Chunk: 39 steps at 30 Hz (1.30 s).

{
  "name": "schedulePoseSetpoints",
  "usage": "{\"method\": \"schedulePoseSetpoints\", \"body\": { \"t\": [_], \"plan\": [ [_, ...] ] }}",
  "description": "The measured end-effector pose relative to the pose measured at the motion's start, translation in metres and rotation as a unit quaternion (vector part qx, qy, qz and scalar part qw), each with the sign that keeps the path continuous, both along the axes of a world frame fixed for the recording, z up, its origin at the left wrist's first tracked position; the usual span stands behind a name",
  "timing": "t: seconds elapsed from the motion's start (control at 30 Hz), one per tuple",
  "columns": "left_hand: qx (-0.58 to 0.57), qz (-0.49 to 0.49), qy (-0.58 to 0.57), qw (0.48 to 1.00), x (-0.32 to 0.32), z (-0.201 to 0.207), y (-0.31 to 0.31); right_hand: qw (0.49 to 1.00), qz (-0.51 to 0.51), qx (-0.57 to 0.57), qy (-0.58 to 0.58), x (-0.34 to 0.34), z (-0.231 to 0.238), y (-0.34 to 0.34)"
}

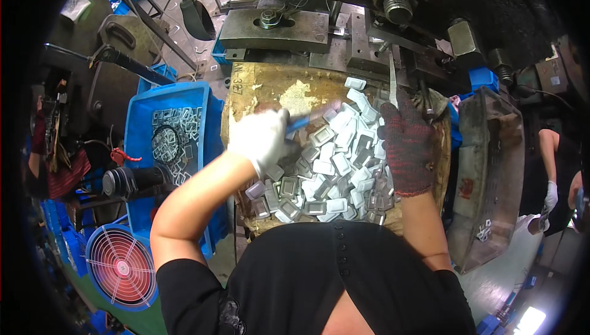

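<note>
My left hand (261,138), in a white glove, is closed around a slim blue-handled tool (299,124). Motion blurs the tool's far end, which points right over a heap of small rectangular metal pieces (341,163). These pieces are grey and silvery, shaped like shallow trays, and lie piled on a worn, yellowish-brown board (249,92). At the heap's right side, my right hand (409,150) wears a dark red and black knit glove. It grips a long, narrow silvery metal strip (393,77) with a ridged surface, pointing away toward the press. The strip's lower end is hidden in the glove.
Beyond the board stands a press with a bolted steel block (273,31) and large overhead bolts (396,6). A blue crate (212,120) of thin metal frames is at left, above a red-fronted fan (121,267). A grey metal bin (485,181) stands right; co-workers are at both sides.
</note>
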<state>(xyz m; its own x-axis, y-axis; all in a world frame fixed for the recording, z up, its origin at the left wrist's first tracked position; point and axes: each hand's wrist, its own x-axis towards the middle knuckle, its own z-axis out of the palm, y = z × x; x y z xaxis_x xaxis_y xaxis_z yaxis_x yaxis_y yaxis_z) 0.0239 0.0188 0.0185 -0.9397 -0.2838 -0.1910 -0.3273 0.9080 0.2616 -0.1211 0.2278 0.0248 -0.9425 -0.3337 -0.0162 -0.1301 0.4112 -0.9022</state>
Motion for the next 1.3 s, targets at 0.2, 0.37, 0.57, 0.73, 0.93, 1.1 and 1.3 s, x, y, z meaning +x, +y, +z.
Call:
{"method": "schedulePoseSetpoints", "body": {
  "t": [0.2,0.37,0.57,0.73,0.93,1.1,1.3],
  "plan": [
    [-0.048,-0.007,0.053,0.997,0.003,-0.029,-0.002,0.992,-0.006,0.092,0.09,0.008,0.015,0.002],
    [0.044,0.027,0.127,0.991,-0.026,-0.024,-0.026,0.997,-0.066,-0.021,-0.027,0.017,0.031,0.024],
    [0.453,0.258,0.151,0.84,-0.044,-0.032,-0.038,0.995,-0.023,-0.004,-0.1,0.059,0.042,0.047],
    [0.651,0.276,0.204,0.677,-0.045,-0.032,-0.023,0.979,0.063,0.002,-0.195,0.085,0.041,0.041],
    [0.675,0.275,0.19,0.657,-0.043,-0.03,-0.015,0.971,0.104,0.019,-0.216,0.086,0.039,0.042],
    [0.634,0.26,0.223,0.693,-0.035,-0.023,-0.024,0.974,0.117,0.011,-0.192,0.087,0.033,0.047],
    [0.515,0.201,0.17,0.816,-0.034,-0.023,-0.034,0.968,0.17,0.044,-0.181,0.089,0.035,0.043]
  ]
}}
